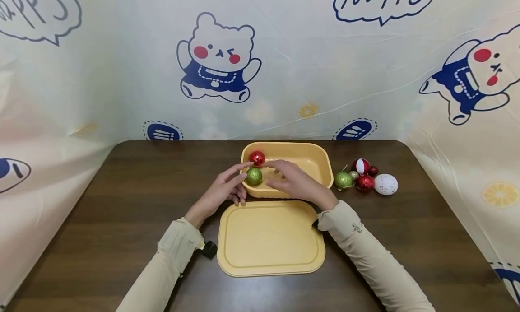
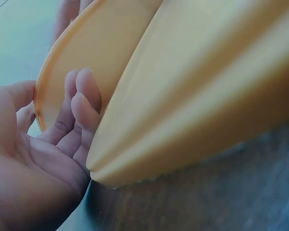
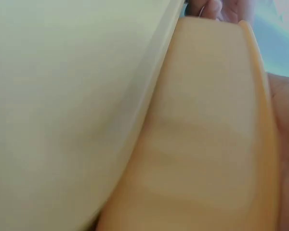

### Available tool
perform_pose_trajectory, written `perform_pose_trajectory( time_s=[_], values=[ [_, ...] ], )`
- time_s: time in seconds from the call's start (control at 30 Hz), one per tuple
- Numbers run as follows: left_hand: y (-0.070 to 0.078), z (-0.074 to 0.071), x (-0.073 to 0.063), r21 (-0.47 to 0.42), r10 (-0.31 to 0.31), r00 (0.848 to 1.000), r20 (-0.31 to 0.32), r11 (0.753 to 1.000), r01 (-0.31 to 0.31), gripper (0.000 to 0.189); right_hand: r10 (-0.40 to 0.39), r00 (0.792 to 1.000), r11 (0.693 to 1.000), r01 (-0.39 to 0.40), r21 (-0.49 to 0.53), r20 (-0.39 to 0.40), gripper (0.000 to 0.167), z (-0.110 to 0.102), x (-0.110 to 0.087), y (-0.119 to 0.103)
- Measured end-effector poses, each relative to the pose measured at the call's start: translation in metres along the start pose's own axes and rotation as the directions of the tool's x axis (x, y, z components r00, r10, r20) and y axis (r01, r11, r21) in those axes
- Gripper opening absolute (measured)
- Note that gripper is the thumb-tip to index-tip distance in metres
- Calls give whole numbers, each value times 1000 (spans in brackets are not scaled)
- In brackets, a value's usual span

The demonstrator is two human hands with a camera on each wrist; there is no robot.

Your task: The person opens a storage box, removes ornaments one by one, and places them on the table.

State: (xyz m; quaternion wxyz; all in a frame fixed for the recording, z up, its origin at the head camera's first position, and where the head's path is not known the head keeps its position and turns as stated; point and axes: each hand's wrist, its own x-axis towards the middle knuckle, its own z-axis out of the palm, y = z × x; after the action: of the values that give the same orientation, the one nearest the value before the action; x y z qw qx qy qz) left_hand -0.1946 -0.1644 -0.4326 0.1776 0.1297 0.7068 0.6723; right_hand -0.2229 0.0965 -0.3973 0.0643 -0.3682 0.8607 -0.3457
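Note:
A yellow box (image 1: 302,193) holds a red ornament ball (image 1: 257,158) and a glittery green ball (image 1: 254,176) at its left end. At the box's left front corner is my left hand (image 1: 221,190), its thumb and index finger at the rim beside the green ball. Its other fingers lie loosely bent against the outer wall in the left wrist view. My right hand (image 1: 294,181) reaches over the front rim, with thumb and fingers apart and nothing visible between them. The flat yellow lid (image 1: 271,238) lies in front of the box.
Right of the box sits a cluster of ornaments: another green ball (image 1: 343,180), a red ball (image 1: 364,183), a red-and-white ball (image 1: 360,166), a speckled white egg-shaped one (image 1: 386,184) and smaller balls. The dark wooden table (image 1: 162,167) meets a printed cloth backdrop (image 1: 292,68).

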Motion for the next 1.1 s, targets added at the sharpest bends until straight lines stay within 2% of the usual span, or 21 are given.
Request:
perform_pose_trajectory(
  time_s=[0.1,0.2,0.3,0.5,0.67,0.77,0.93,1.1],
  values=[
    [1,-2,-2,-8,-9,1000,-5,1000,9,47,-32,996,995,23,93,88,50,4,11,0],
    [2,-2,-1,-26,1,1000,-25,1000,-2,46,-73,989,993,60,101,128,47,3,15,-2],
    [2,-1,0,-41,4,1000,-30,999,-5,47,-81,987,991,65,119,137,41,3,18,-2],
    [-1,2,2,-46,-6,1000,-23,999,5,48,-48,985,989,24,143,167,23,6,21,-3],
    [-3,3,3,-40,2,1000,-29,999,-3,49,-5,993,991,-11,134,120,12,5,21,-1],
    [-3,3,3,-36,8,1000,-28,999,-9,49,5,993,988,-23,152,117,18,4,21,2],
    [-3,4,3,-34,17,1000,-24,999,-18,48,-2,981,983,-35,183,194,41,5,19,7],
    [-3,4,3,-31,15,1000,-20,999,-16,49,12,980,974,-56,220,199,36,8,20,11]
  ],
)
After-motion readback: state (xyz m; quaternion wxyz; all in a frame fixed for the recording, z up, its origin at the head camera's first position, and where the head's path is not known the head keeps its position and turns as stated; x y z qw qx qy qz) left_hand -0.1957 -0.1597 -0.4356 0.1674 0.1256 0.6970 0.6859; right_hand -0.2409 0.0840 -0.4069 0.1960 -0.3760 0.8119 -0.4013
